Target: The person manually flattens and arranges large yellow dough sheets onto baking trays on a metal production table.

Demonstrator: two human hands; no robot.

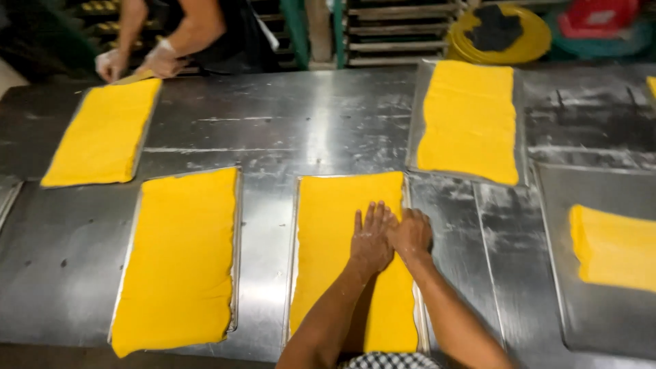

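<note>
A yellow dough sheet point(335, 232) lies in a shallow metal tray point(294, 273) right in front of me. My left hand point(370, 239) rests flat on the dough, fingers spread and pointing away. Touching it on the right, my right hand point(411, 234) presses with curled fingers on the dough's right edge by the tray rim. Neither hand holds anything.
More trays of yellow dough lie on the steel table point(287, 123): front left point(178, 260), far left point(102, 133), far right point(470, 119), right point(611, 246). Another person's gloved hands point(140, 63) work the far-left sheet. Racks and a yellow tub point(533, 41) stand behind.
</note>
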